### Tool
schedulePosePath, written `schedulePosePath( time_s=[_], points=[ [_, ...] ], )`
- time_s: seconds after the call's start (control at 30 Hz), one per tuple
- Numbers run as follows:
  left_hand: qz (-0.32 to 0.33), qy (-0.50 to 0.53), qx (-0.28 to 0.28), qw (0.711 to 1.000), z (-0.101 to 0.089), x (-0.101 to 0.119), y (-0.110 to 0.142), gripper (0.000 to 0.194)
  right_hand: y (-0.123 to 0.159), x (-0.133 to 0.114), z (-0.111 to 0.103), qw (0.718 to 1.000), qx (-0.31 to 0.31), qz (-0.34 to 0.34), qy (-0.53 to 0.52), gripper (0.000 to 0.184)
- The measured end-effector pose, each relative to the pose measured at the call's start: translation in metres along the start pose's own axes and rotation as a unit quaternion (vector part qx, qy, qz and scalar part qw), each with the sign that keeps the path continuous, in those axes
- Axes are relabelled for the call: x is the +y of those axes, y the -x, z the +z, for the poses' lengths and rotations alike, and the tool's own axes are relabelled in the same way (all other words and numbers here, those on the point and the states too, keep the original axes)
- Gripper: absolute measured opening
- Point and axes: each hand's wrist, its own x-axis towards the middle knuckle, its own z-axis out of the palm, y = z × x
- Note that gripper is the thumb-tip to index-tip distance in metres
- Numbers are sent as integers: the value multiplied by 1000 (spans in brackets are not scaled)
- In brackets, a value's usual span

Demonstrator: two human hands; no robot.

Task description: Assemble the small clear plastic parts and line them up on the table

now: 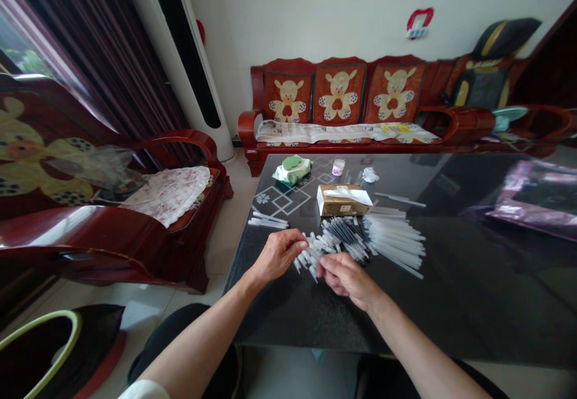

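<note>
My left hand (283,252) is pinched closed just above the left side of a pile of short whitish plastic pieces (331,241). My right hand (345,276) is closed too, thumb against fingers, at the near edge of that pile. Whatever either hand holds is too small or hidden to make out. Thin black sticks, like pen refills, (345,231) lie heaped just beyond. To their right, long translucent white tubes (399,249) fan out across the dark table (451,303). A few more white tubes (268,221) lie left of my left hand.
Behind the heaps stands a gold tissue box (345,208). Farther back are a green wet-wipe pack (292,173), a small white tub (338,166) and crumpled tissue (370,175). Purple plastic packaging (518,207) lies at right. A wooden armchair (180,261) borders the left side.
</note>
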Motion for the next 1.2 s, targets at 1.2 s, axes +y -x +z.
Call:
schedulePosePath(
  time_s=[1.2],
  points=[
    [64,-107,28,992,4,2,-3,36,1,-3,2,993,44,-54,95,40]
  ],
)
